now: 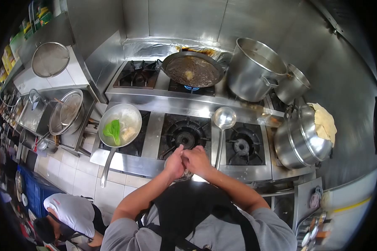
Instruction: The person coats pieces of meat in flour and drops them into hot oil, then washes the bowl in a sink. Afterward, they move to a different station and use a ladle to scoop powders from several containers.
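At the front edge of the stove, your left hand and right hand meet, fingers curled; what they grip, if anything, can't be told. They mostly hide a small round dish beneath.

Steel-clad walls, pale tiled floor (steel range between).

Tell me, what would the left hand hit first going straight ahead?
Probably the empty black iron burner grate just beyond the left hand, though depth is unclear.
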`<control>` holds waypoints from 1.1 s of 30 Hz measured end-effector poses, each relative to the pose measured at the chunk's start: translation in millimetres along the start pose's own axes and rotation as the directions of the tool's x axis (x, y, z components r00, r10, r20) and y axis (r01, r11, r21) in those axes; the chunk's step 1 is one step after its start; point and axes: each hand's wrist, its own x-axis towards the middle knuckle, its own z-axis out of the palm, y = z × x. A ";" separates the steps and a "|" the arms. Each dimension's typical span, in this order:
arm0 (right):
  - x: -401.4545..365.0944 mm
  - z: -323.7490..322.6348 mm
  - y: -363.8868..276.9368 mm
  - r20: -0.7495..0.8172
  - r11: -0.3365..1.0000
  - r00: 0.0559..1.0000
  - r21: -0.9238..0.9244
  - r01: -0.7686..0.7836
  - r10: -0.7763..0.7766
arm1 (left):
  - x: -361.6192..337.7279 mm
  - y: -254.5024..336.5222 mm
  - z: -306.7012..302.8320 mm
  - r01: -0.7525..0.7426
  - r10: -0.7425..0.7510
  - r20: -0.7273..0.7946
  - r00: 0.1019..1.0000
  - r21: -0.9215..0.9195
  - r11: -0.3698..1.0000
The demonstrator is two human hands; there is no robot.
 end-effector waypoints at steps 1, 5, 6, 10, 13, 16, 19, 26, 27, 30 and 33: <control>0.5 0.2 2.2 0.043 0.995 0.999 0.096 0.007 -0.011 | 6.4 -0.3 -3.1 0.001 -0.001 0.002 1.000 0.004 1.000; -4.6 -14.3 -6.9 -0.060 0.966 0.998 0.259 0.014 0.001 | 16.6 14.6 -8.7 -0.108 0.144 -0.112 0.983 0.278 0.954; -6.6 -19.1 -5.8 -0.023 0.980 0.999 0.198 -0.025 0.030 | 17.1 18.1 -8.0 -0.083 0.112 -0.097 0.989 0.261 0.962; -6.3 -15.1 -5.6 -0.062 0.838 0.985 0.535 -0.102 0.159 | 18.0 20.6 4.7 0.022 0.013 -0.086 0.996 0.392 0.920; -3.4 11.3 29.4 0.216 0.202 0.820 0.907 -0.370 0.531 | -3.3 38.0 22.3 -0.017 -0.057 0.173 0.983 0.401 0.916; -3.9 5.3 33.6 0.351 0.208 0.815 0.850 -0.484 0.461 | 1.1 39.4 24.3 -0.079 0.011 0.175 0.984 0.388 0.918; 0.6 10.4 32.1 0.294 0.354 0.828 0.798 -0.487 0.478 | 17.1 34.2 10.9 -0.145 0.100 0.122 0.987 0.448 0.882; -3.4 2.7 17.3 0.028 0.980 0.999 0.195 -0.048 0.043 | 52.6 17.4 -9.6 0.081 -0.058 -0.078 0.995 0.322 0.943; -1.2 -7.6 11.5 0.024 0.980 0.999 0.191 -0.048 0.044 | 52.1 22.5 -6.7 0.079 -0.059 -0.073 0.996 0.325 0.942; -2.2 -25.2 13.6 -0.212 0.963 0.966 0.251 -0.094 0.149 | 64.0 37.2 6.5 -0.051 0.140 -0.088 0.986 0.644 0.763; -22.0 -34.6 30.4 -0.125 0.870 0.911 0.373 -0.323 0.392 | 103.4 90.3 49.4 -0.272 0.246 0.186 0.951 0.884 0.381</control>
